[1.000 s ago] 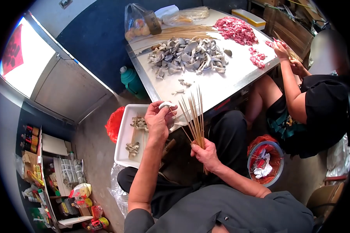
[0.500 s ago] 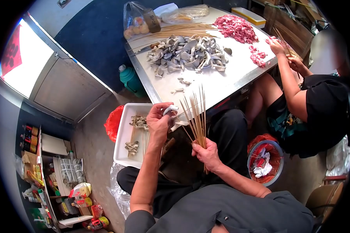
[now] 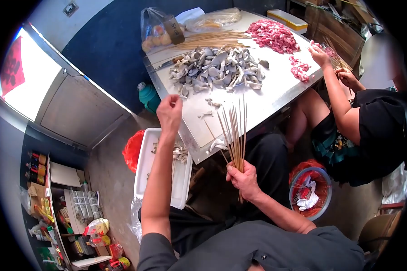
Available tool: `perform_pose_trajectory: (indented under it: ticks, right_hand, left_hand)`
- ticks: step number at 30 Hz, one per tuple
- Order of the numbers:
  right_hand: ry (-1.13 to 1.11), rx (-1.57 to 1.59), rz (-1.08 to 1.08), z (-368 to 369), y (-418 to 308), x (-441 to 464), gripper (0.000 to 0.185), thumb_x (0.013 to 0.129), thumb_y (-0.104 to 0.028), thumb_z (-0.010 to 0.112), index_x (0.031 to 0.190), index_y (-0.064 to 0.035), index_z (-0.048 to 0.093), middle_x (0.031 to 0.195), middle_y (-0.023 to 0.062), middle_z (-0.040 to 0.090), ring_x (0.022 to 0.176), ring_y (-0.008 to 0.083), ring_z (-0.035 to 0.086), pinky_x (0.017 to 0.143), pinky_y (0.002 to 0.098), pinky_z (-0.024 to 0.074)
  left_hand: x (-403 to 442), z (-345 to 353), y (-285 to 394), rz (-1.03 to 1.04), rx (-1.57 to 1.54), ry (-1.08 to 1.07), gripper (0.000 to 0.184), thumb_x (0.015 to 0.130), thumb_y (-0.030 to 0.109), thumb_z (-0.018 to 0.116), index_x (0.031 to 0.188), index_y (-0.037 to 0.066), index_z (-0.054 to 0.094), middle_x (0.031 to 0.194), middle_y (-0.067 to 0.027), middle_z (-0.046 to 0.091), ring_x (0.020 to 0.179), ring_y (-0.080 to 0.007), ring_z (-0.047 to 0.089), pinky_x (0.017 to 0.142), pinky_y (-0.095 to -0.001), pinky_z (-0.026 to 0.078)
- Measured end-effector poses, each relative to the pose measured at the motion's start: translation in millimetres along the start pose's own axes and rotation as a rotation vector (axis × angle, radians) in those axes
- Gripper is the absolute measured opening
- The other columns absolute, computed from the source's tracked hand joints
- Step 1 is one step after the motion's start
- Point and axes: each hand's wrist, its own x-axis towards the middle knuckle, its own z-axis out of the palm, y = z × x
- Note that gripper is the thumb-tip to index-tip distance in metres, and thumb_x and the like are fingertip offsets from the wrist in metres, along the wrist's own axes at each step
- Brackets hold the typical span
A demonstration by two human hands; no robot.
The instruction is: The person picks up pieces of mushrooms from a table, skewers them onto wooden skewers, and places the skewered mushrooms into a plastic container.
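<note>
Gripping thin tan wooden skewers (image 3: pixel 237 153) low, seemingly to leave their tips free, the right hand (image 3: pixel 244 179) holds a fan, while the curled left hand (image 3: pixel 169 113) hangs by the counter's (image 3: pixel 267 90) left edge, its grip impossible to tell. Grey-white mushroom pieces (image 3: pixel 217 70) lie heaped near that edge, probably within easy reach. Below the near corner, a white rectangular plastic tray (image 3: pixel 181 187) holds more mushrooms (image 3: pixel 181 154).

Slender tan skewers (image 3: pixel 238 149), centre of the frame, gathered at the base and fanned towards their tips. 1 skewer (image 3: pixel 209 128) leans left, a pale mushroom piece (image 3: pixel 218 144) on its shaft. Grey-and-white mushrooms (image 3: pixel 219 67) lie heaped loosely at upper centre.
</note>
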Motion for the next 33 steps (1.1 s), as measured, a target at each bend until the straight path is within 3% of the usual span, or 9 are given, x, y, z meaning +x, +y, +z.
perform_pose_trajectory:
  ticks: [3, 7, 11, 14, 17, 18, 20, 23, 33]
  right_hand:
    - [0.011, -0.022, 0.051, -0.6, 2.4, -4.8, 0.012, 0.09, -0.015, 0.06, 0.093, -0.0043, 0.057, 0.064, 0.0009, 0.057, 0.049, 0.0036, 0.043, 0.045, 0.0183, 0.0336]
    - [0.013, -0.032, 0.073, -4.1, 6.6, -8.9, 0.012, 0.09, -0.015, 0.06, 0.094, -0.0041, 0.057, 0.064, 0.0005, 0.057, 0.051, 0.0035, 0.045, 0.046, 0.0178, 0.0346]
    - [0.021, -0.04, 0.061, -6.9, 4.5, -8.1, 0.012, 0.09, -0.015, 0.06, 0.093, -0.004, 0.057, 0.065, 0.0003, 0.057, 0.051, 0.0034, 0.045, 0.047, 0.0178, 0.0347]
    - [0.013, -0.062, 0.047, -8.4, 5.1, -5.6, 0.011, 0.09, -0.015, 0.06, 0.093, -0.0038, 0.057, 0.065, 0.0001, 0.057, 0.051, 0.0033, 0.045, 0.047, 0.0178, 0.0346]
    - [0.006, -0.063, 0.041, -5.6, 4.2, -3.8, 0.01, 0.09, -0.014, 0.059, 0.092, -0.004, 0.057, 0.065, 0.0001, 0.057, 0.051, 0.0031, 0.045, 0.046, 0.0176, 0.0343]
    - [0.003, -0.054, 0.04, -4.7, 3.8, -4.0, 0.01, 0.09, -0.014, 0.059, 0.092, -0.0041, 0.057, 0.065, 0.0001, 0.057, 0.051, 0.003, 0.044, 0.046, 0.0176, 0.0342]
    - [-0.001, -0.046, 0.04, -3.6, 2.1, -5.7, 0.009, 0.09, -0.013, 0.059, 0.092, -0.0042, 0.057, 0.065, 0.0001, 0.057, 0.051, 0.0029, 0.044, 0.046, 0.0176, 0.0341]
    - [-0.014, -0.036, 0.043, -0.9, 0.0, -9.8, 0.009, 0.09, -0.013, 0.059, 0.093, -0.0044, 0.057, 0.064, 0.0, 0.057, 0.05, 0.0028, 0.044, 0.046, 0.0177, 0.0341]
    - [-0.058, -0.054, 0.067, 4.9, 11.5, -16.7, 0.009, 0.091, -0.013, 0.059, 0.094, -0.0048, 0.057, 0.064, 0.0001, 0.057, 0.05, 0.0029, 0.044, 0.046, 0.0175, 0.0337]
  left_hand:
    - [44.2, 17.4, -15.8, 0.232, 0.372, 0.034, 0.024, 0.077, 0.024, 0.063, 0.091, 0.005, 0.07, 0.09, -0.0121, 0.066, 0.084, -0.0283, 0.062, 0.079, -0.0342, 0.049]
    - [66.3, 33.7, -23.4, 0.255, 0.51, -0.123, 0.026, 0.075, 0.027, 0.062, 0.091, 0.01, 0.072, 0.091, -0.0122, 0.065, 0.102, -0.0286, 0.055, 0.087, -0.0383, 0.044]
    - [63.6, 34.5, -15.5, 0.359, 0.58, -0.08, 0.023, 0.075, 0.025, 0.062, 0.088, 0.007, 0.07, 0.089, -0.0115, 0.065, 0.098, -0.0279, 0.055, 0.086, -0.0383, 0.044]
    - [50.7, 26.7, 2.8, 0.525, 0.473, 0.09, 0.017, 0.077, 0.019, 0.062, 0.084, 0.004, 0.066, 0.083, -0.0092, 0.064, 0.082, -0.0228, 0.062, 0.076, -0.0366, 0.048]
    - [25.9, 20.2, 15.9, 0.224, -0.033, -0.027, 0.008, 0.086, 0.006, 0.059, 0.09, 0.0, 0.062, 0.079, -0.0035, 0.061, 0.062, -0.0111, 0.061, 0.053, -0.0249, 0.048]
    - [14.4, 17.7, 22.0, 0.224, -0.029, -0.024, 0.008, 0.086, 0.006, 0.059, 0.09, 0.0, 0.062, 0.079, -0.0035, 0.061, 0.062, -0.0111, 0.061, 0.053, -0.0249, 0.048]
    - [-15.0, 11.7, 37.8, -0.1, -0.451, -0.082, 0.009, 0.085, 0.003, 0.056, 0.092, -0.003, 0.06, 0.078, -0.0064, 0.062, 0.068, -0.0138, 0.064, 0.06, -0.0264, 0.052]
    - [-49.8, 2.2, 28.2, -0.177, -0.585, -0.151, 0.017, 0.086, 0.0, 0.054, 0.1, -0.008, 0.057, 0.084, -0.0099, 0.063, 0.072, -0.0173, 0.066, 0.064, -0.0258, 0.054]
    - [-107.7, -14.2, 42.9, -0.448, -0.886, -0.132, 0.013, 0.083, -0.005, 0.056, 0.095, -0.001, 0.053, 0.093, -0.0141, 0.065, 0.08, -0.0253, 0.069, 0.071, -0.0317, 0.057]
